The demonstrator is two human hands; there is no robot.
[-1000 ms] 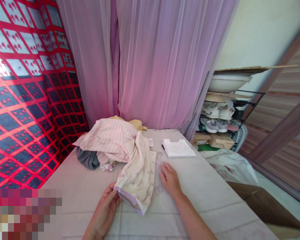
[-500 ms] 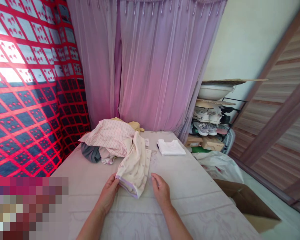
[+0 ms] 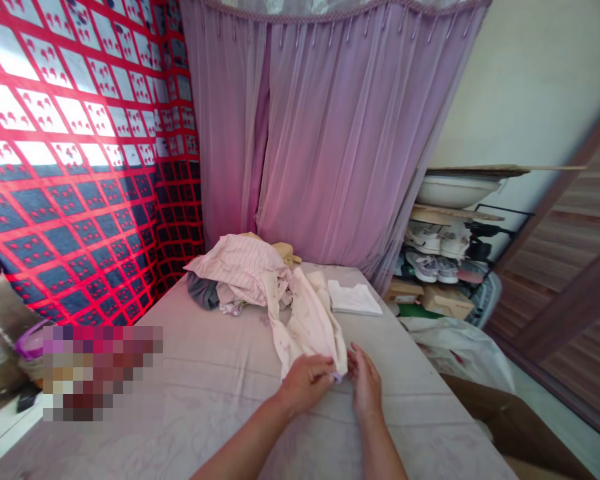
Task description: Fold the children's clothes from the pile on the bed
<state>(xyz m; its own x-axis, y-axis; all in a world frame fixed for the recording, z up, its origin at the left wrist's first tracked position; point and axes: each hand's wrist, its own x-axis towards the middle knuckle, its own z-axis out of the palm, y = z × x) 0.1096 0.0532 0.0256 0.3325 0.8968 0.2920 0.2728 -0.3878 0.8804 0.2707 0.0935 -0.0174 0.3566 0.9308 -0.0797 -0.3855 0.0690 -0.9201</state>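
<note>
A cream garment [image 3: 307,323] with a small print and a lavender hem stretches from the clothes pile toward me across the bed. Its exact kind is unclear from its folds. My left hand [image 3: 307,381] is closed in a pinch on the hem at its near end, covering part of the edge. Just to the right, my right hand [image 3: 366,385] has its fingers curved but apart, close beside the garment's edge and holding nothing visible. Behind the garment lies the pile, topped by a pink striped piece of clothing [image 3: 243,267] with a dark grey cloth [image 3: 201,291] beneath it.
A folded white garment [image 3: 355,298] lies at the right of the bed [image 3: 200,373]. Purple curtains [image 3: 340,147] hang behind. Past the right edge stand a shoe rack [image 3: 485,260], a plastic bag [image 3: 460,347] and an open cardboard box [image 3: 520,420].
My left hand has carried the hem to the right, swinging the garment's near end across the bed. My right hand has shifted slightly right. The view has turned left.
</note>
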